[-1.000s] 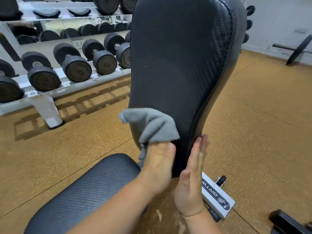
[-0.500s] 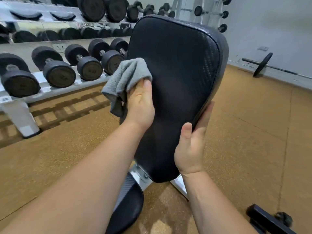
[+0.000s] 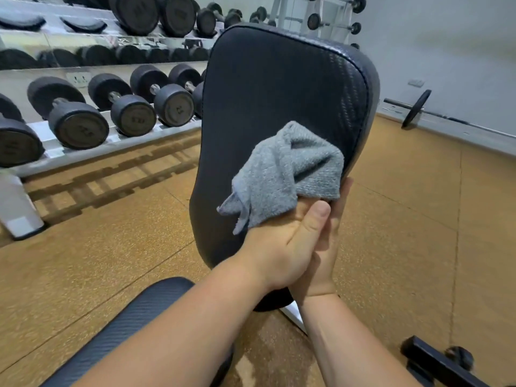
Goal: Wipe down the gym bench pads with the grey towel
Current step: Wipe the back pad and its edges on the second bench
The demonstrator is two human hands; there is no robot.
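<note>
Nearest the camera, the seat pad [image 3: 122, 331] lies low at the bottom of the view, its black textured cover showing no towel on it and no visible streak or wet patch, so whether it is wiped already cannot be told; it looks like a surface that may be left to do. Just beyond it the left hand [image 3: 279, 247] is closed around a bunched part of the grey towel [image 3: 290, 174], the thumb lying over the cloth and the loose folds spreading up and to the left, pressed flat against the front of the upright back pad [image 3: 279, 93]. The right hand [image 3: 326, 247] sits just behind and beside the left, fingers extended along the pad's right edge and palm braced against it; it holds nothing, only steadies the pad. The towel sits on the lower right of the pad's face, so the wiping appears to be mid-stroke, with the broad upper area above the cloth looking dry and matte, no sure sign either way. Farther back stands the dumbbell rack [image 3: 92, 141] on the left, and a barbell [image 3: 416, 107] rests by the far wall.
</note>
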